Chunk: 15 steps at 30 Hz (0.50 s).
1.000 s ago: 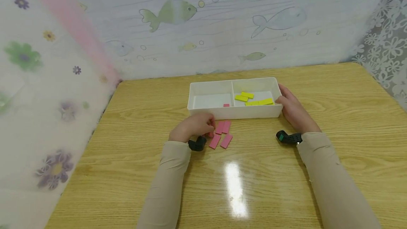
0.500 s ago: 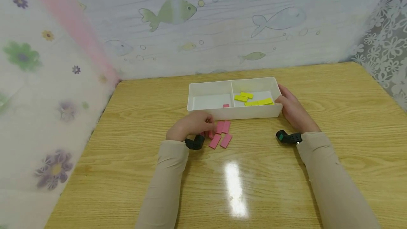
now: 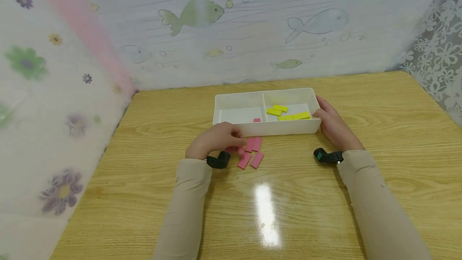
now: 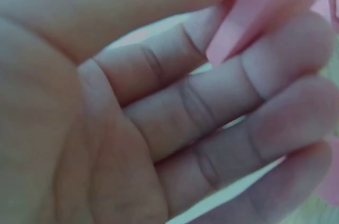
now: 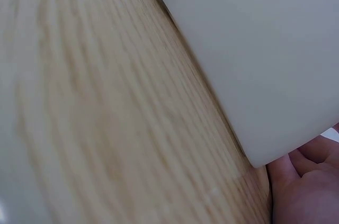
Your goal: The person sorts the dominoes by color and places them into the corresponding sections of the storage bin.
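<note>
My left hand (image 3: 218, 139) is in front of the white two-compartment box (image 3: 281, 127), at the left of several flat pink tiles (image 3: 257, 159) on the table. Its thumb and fingers pinch one pink tile (image 4: 265, 15), seen close up in the left wrist view; the other fingers are bent beneath it. With my right hand (image 3: 335, 127) I grip the box's right end, thumb at the near corner and fingers along the side. A single pink tile (image 3: 256, 120) lies in the left compartment. Several yellow tiles (image 3: 301, 115) lie in the right one.
A wooden table (image 3: 306, 208) carries everything. A wall covering (image 3: 252, 23) with painted fish stands right behind its far edge, and a flowered covering (image 3: 47, 131) runs along the left side.
My left hand and wrist have shifted slightly to the left, near the pink tiles. The right hand and the box stay where they were.
</note>
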Tool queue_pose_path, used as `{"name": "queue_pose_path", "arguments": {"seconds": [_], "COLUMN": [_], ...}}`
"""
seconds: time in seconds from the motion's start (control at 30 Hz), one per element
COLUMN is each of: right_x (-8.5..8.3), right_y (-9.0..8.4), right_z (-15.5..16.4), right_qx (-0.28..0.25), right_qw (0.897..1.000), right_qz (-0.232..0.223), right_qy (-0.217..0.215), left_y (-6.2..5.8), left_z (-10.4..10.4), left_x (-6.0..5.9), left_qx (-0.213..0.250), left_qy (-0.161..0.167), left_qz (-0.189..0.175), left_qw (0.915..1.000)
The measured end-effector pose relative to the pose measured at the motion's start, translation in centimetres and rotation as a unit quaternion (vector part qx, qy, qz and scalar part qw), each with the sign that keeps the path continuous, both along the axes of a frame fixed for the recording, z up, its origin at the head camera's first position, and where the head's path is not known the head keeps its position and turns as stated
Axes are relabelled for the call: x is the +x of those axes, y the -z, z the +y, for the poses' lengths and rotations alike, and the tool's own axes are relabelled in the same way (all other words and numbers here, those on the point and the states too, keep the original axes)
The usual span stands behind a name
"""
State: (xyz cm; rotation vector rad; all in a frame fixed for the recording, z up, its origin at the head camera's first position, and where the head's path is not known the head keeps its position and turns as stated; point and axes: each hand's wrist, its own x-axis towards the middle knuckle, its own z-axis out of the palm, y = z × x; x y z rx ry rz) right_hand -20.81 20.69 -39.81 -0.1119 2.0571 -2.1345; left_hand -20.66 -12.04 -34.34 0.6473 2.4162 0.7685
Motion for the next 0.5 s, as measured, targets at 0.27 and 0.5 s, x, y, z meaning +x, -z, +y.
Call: {"name": "queue_pose_path", "arguments": {"seconds": [0.27, 0.5], "right_x": [-0.07, -0.07], "right_y": [0.17, 0.2], "right_z": [0.03, 0.07], "right_qx": [0.002, 0.002], "right_qw": [1.0, 1.0], "right_qz": [0.005, 0.003], "right_qy": [0.004, 0.006], "left_y": [-0.13, -0.51], "left_z": [-0.19, -0.26], "left_x": [0.07, 0.04], "left_qx": [0.059, 0.088], "left_qy": [0.007, 0.023], "left_qz": [-0.033, -0.019], "left_qw": [0.9977, 0.9957]}}
